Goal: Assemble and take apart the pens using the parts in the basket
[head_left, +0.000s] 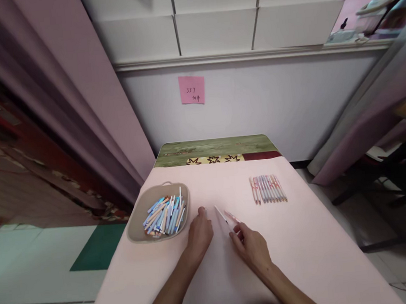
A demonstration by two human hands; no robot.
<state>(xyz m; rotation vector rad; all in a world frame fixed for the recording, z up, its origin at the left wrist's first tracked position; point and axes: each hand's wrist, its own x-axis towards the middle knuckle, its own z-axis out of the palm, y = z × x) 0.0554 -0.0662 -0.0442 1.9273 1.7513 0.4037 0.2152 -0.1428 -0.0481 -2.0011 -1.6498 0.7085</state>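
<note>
We judge right grip [252, 246] clamped on at least one of two pens [220, 213] just ahead; left grip [200, 232], can't tell. Loose pinch could let one roll.

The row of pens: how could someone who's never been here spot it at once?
Start at the pink-covered table. On its right side, beyond the right hand, lies the row of pens. Unlike the heaped pens in the beige basket on the left, these lie side by side, neatly lined up.
</note>
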